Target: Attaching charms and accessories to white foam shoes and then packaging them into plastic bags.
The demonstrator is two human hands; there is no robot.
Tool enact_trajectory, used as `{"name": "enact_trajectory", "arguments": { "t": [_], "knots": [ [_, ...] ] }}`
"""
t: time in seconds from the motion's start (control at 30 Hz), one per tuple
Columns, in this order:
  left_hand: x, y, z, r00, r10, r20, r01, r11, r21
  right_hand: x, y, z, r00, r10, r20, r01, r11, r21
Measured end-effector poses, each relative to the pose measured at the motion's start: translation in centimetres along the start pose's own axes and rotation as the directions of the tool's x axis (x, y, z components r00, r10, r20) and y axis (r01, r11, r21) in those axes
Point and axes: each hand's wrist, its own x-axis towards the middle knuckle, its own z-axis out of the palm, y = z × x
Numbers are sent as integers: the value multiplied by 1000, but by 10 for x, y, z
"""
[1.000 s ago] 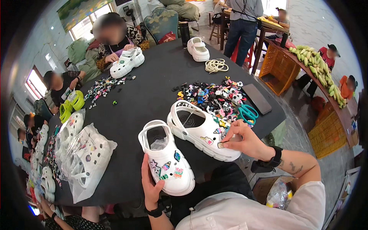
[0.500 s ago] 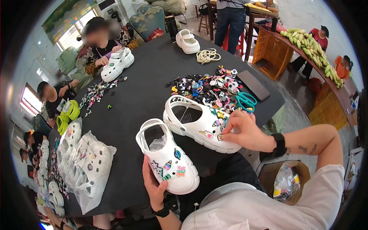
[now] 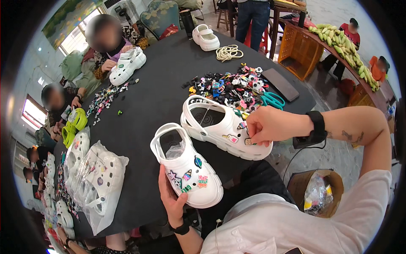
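My left hand (image 3: 172, 204) grips the side of a white clog (image 3: 207, 191) near the table's front edge. Colourful charms sit on its upper: a planet (image 3: 198, 161), an ice cream (image 3: 187, 174), a star and a football among them. To its right a second white clog (image 3: 211, 134) lies with its toe toward me. Over that toe my right hand (image 3: 270, 123) is closed, thumb and fingertips pinching a small dark-edged charm (image 3: 248, 142) against the upper. A pink and white charm (image 3: 230, 138) sits beside it. My fingers hide part of the toe.
Behind the clogs spreads a pile of loose charms (image 3: 228, 86), with teal-handled scissors (image 3: 272, 100) and a dark flat case (image 3: 281, 84) beside it. Bagged clogs (image 3: 101, 182) lie at left. Across the table, a person handles a white clog (image 3: 127, 67). A cardboard box (image 3: 334, 203) stands at lower right.
My right hand has turned, its knuckles now higher and its fingers curled over the small charm. The right elbow has swung outward. My left hand keeps hold of its clog.
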Motion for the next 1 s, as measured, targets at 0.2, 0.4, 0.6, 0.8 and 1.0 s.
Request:
{"name": "enact_trajectory", "arguments": {
  "t": [0.2, 0.4, 0.6, 0.8, 1.0],
  "knots": [
    [0, -2, -1, 1000, 21, -11, -20, 999, 38, 13, 16, 0, 991, 117, 71, -129, 970, 207],
    [-1, -2, -1, 1000, 13, -14, -12, 999, 49, 15, 19, 0, 952, 297, 74, -306, 904, 299],
    [0, -5, -2, 1000, 20, -17, -19, 998, 59, 7, 18, 10, 852, 499, -158, -454, 855, 252],
    [-1, -7, -1, 999, 23, -25, -21, 997, 70, 7, 25, 21, 908, 418, -12, -342, 758, 556],
    [-1, -5, 7, 995, 66, -69, -55, 987, 150, 13, 24, 27, 900, 434, -31, -339, 743, 577]
  ]
}}
